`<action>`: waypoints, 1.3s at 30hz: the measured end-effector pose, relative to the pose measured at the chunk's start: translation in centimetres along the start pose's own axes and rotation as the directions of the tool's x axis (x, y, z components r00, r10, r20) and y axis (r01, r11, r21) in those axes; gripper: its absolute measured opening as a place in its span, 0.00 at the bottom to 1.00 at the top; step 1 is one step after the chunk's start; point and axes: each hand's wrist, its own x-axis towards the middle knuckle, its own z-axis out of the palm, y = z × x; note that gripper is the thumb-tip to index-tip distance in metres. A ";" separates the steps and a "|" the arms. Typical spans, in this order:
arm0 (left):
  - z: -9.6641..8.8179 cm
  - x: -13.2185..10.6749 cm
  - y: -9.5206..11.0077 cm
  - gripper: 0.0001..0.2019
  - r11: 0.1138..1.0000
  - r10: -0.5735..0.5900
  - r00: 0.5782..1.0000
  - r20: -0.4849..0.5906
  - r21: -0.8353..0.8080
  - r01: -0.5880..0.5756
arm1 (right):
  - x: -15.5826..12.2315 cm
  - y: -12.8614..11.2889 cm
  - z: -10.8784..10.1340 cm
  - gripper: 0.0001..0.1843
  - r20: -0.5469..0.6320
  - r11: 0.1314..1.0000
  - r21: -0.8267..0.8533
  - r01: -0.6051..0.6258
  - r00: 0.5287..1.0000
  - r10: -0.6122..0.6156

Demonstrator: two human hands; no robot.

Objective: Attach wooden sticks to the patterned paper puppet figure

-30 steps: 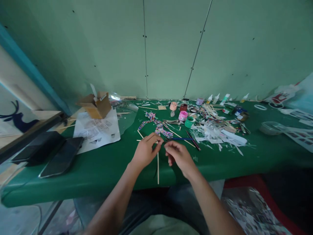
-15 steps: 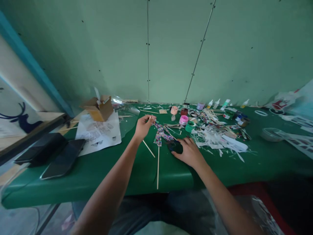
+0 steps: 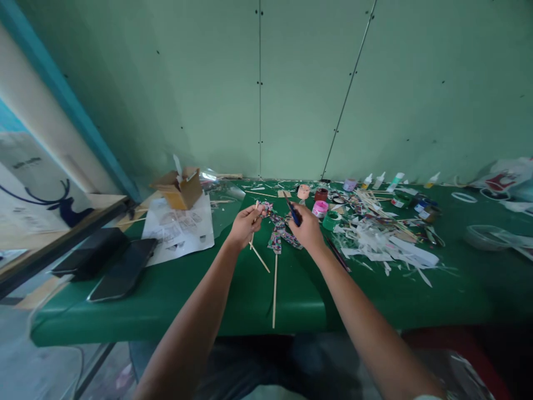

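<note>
My left hand (image 3: 246, 225) is closed in a pinch on a thin wooden stick (image 3: 251, 242), beside the upper end of a flat figure (image 3: 276, 238) with a colourful speckled pattern. The figure lies on the green table, and another pale stick (image 3: 274, 294) runs from its lower end toward the front edge. My right hand (image 3: 308, 226) is closed around a dark blue tool (image 3: 295, 214) with a slim pointed end, held upright just right of the figure. Its exact kind cannot be made out.
Open paint jars, a pink one (image 3: 320, 209) and a green one (image 3: 331, 220), stand behind my right hand. Paper scraps (image 3: 387, 247) and sticks are heaped at the right. A small cardboard box (image 3: 181, 189), a printed sheet (image 3: 177, 228) and a phone (image 3: 122, 270) are at the left.
My right hand has lifted from the table and moved up toward the figure, now with the dark blue tool pointing upward. My left hand keeps its pinch; the view has shifted slightly.
</note>
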 end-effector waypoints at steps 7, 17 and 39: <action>-0.2 0.0 -0.6 0.15 0.997 0.047 0.999 -0.020 -0.058 -0.048 | -1.1 -0.5 1.5 0.25 0.077 0.999 -0.032 0.038 0.996 -0.036; 0.1 -0.3 -1.2 0.16 0.998 0.054 0.998 0.026 -0.036 -0.053 | -2.0 -0.9 0.5 0.21 0.148 1.000 -0.004 0.031 0.988 -0.030; 0.1 -0.2 -1.5 0.19 0.993 0.069 0.997 0.023 0.100 -0.071 | -2.0 0.1 1.0 0.17 0.157 0.990 0.121 0.068 0.984 -0.087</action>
